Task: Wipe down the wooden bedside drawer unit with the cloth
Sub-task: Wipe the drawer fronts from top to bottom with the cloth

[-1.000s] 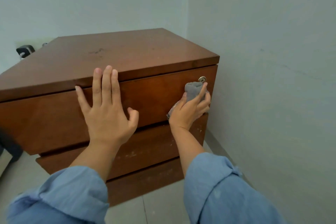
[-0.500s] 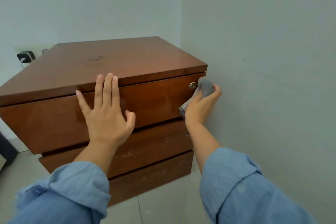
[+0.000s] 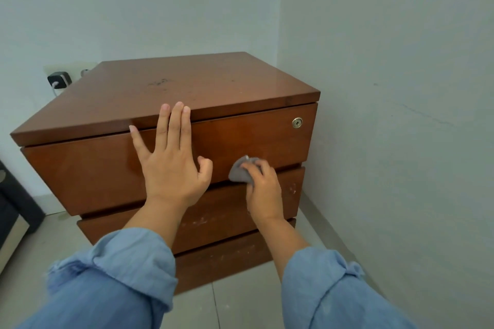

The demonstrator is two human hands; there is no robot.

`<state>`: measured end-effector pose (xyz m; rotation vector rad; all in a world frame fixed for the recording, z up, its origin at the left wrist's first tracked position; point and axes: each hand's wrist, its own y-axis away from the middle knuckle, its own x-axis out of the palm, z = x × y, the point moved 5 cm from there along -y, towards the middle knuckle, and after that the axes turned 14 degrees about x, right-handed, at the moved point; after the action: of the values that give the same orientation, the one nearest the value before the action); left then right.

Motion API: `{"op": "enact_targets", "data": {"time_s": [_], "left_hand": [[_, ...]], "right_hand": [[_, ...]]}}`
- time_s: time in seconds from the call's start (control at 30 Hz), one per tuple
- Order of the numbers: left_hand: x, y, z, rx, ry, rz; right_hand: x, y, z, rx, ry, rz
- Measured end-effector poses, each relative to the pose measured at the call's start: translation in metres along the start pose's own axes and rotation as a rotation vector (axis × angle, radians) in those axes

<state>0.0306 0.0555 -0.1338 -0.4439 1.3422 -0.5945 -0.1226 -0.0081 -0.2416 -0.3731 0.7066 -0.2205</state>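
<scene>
The brown wooden drawer unit [image 3: 187,83] stands in the room's corner, with three drawer fronts facing me and a small round lock [image 3: 297,123] at the top drawer's right end. My left hand [image 3: 171,165] lies flat with straight fingers against the top drawer front, fingertips at the lip of the top board. My right hand [image 3: 263,189] grips a bunched grey cloth [image 3: 239,172] and presses it against the lower edge of the top drawer front, just right of my left thumb. Most of the cloth is hidden under my fingers.
A pale wall [image 3: 401,88] runs close along the unit's right side, and another wall stands behind it. A black plug [image 3: 59,80] sits in a wall socket at the back left. A dark piece of furniture [image 3: 13,203] stands at the left edge. Light floor tiles [image 3: 240,302] lie below.
My right hand has carried the cloth from the unit's right edge beside the lock leftward and down to the bottom of the top drawer front. My left hand has stayed flat on the drawer.
</scene>
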Motion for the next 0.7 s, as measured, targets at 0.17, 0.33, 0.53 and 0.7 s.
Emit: {"op": "enact_targets", "data": {"time_s": [0.17,0.33,0.53,0.7], "left_hand": [[-0.005,0.003,0.000,0.022,-0.024,0.012],[0.026,0.070,-0.013,0.044,0.015,0.101],[0.060,0.122,0.012,-0.170,0.056,0.473],[0.063,0.132,0.041,-0.264,0.017,0.532]], "right_hand": [[-0.011,0.019,-0.059,0.263,0.055,0.168],[-0.046,0.006,-0.069,0.360,-0.018,-0.027],[-0.065,-0.016,-0.073,0.385,0.017,-0.197],[-0.065,-0.023,-0.077,0.473,0.090,-0.191]]}}
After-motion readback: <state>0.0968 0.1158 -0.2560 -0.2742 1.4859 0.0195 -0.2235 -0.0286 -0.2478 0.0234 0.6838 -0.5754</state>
